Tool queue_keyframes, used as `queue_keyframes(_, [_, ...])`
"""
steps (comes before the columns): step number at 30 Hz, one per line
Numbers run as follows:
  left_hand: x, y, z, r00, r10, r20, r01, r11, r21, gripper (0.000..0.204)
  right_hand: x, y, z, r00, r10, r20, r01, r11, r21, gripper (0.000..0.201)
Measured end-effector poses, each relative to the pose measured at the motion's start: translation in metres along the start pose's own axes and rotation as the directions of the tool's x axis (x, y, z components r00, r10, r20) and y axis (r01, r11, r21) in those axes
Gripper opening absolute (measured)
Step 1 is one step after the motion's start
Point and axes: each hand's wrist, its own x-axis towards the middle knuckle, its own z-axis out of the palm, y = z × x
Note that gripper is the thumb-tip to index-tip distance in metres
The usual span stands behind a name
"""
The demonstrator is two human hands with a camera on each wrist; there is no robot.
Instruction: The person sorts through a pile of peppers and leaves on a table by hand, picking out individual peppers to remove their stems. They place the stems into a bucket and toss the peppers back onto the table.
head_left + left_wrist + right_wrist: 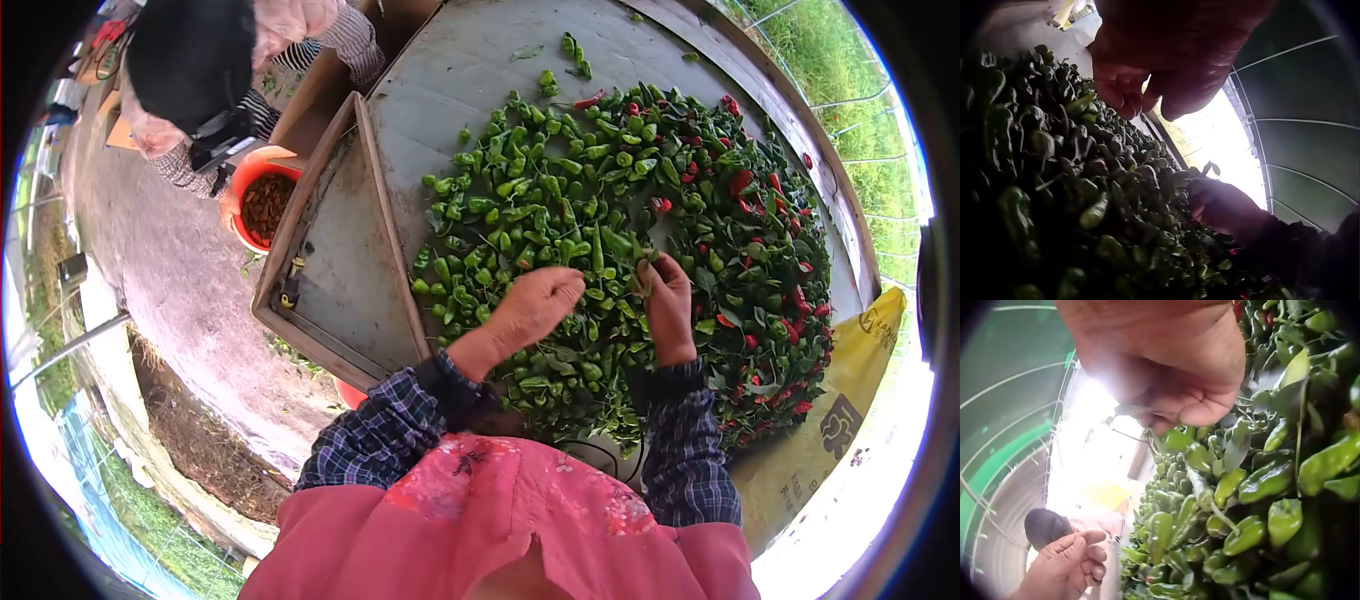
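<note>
A broad heap of green peppers (530,190) covers the table, many with stems and leaves. My right hand (668,305) is over the heap and pinches a thin leafy pepper stem (1127,434) between thumb and fingers. What hangs from that stem is partly hidden by the hand. My left hand (530,312) hovers just left of it, above the peppers, its fingers loosely bent and nothing visible between them. In the right wrist view the left hand (1069,565) shows its thumb near the curled fingertips.
Red peppers (740,185) mix with leaves on the heap's right side. A wooden-framed grey table (420,90) carries the peppers. At upper left another person (190,70) stands by an orange bucket (240,180). A yellow sack (840,430) lies at the right edge.
</note>
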Motion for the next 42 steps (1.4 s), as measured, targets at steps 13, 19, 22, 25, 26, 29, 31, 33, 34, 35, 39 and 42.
queue_keyframes(13, [-0.009,-0.037,0.046,0.95,-0.277,-0.141,0.099,0.702,-0.706,0.038,-0.073,-0.024,0.033,0.767,-0.246,0.592,0.62,0.523,-0.585,0.035])
queue_keyframes(19, [-0.035,-0.012,0.045,0.998,0.052,-0.022,-0.057,0.915,-0.399,0.046,-0.064,-0.036,0.058,0.947,-0.111,0.301,0.173,0.966,-0.189,0.044])
queue_keyframes(22, [-0.036,-0.006,0.049,0.982,0.002,0.191,0.091,0.873,-0.478,0.047,-0.063,-0.02,0.055,0.949,-0.181,0.257,0.243,0.941,-0.234,0.036])
queue_keyframes(25, [-0.038,-0.016,0.045,0.958,-0.1,0.267,0.236,0.803,-0.547,0.048,-0.055,-0.015,0.071,0.928,-0.286,0.238,0.348,0.892,-0.289,0.026])
queue_keyframes(26, [-0.04,-0.016,0.043,0.97,-0.058,0.234,0.178,0.828,-0.532,0.048,-0.056,-0.019,0.076,0.95,-0.215,0.228,0.268,0.934,-0.235,0.025])
queue_keyframes(29, [-0.038,-0.014,0.043,0.975,0.092,0.202,0.024,0.86,-0.509,0.046,-0.054,-0.026,0.088,0.969,-0.167,0.185,0.198,0.966,-0.165,0.022])
queue_keyframes(31, [-0.042,-0.011,0.034,0.969,0.143,0.201,-0.042,0.899,-0.437,0.044,-0.048,-0.03,0.093,0.959,0.09,0.268,-0.121,0.987,0.102,0.022])
queue_keyframes(33, [-0.044,-0.015,0.03,0.963,0.128,0.239,-0.006,0.891,-0.454,0.041,-0.036,-0.034,0.096,0.912,0.207,0.353,-0.347,0.849,0.398,0.025])
queue_keyframes(34, [-0.048,-0.013,0.026,0.958,0.068,0.278,0.017,0.956,-0.293,0.04,-0.032,-0.038,0.095,0.88,0.253,0.402,-0.461,0.658,0.596,0.027])
queue_keyframes(35, [-0.051,-0.013,0.028,0.944,0.011,0.329,0.034,0.991,-0.131,0.039,-0.027,-0.04,0.093,0.888,0.258,0.381,-0.452,0.641,0.62,0.028])
queue_keyframes(39, [-0.072,-0.023,0.016,0.958,-0.022,0.285,0.076,0.981,-0.178,0.035,0.008,-0.047,0.074,0.996,-0.008,0.09,-0.009,0.983,0.182,0.025])
queue_keyframes(42, [-0.08,-0.039,0.002,0.953,-0.114,0.282,0.168,0.97,-0.178,0.032,0.029,-0.017,0.039,0.981,-0.166,0.099,0.191,0.907,-0.375,0.018])
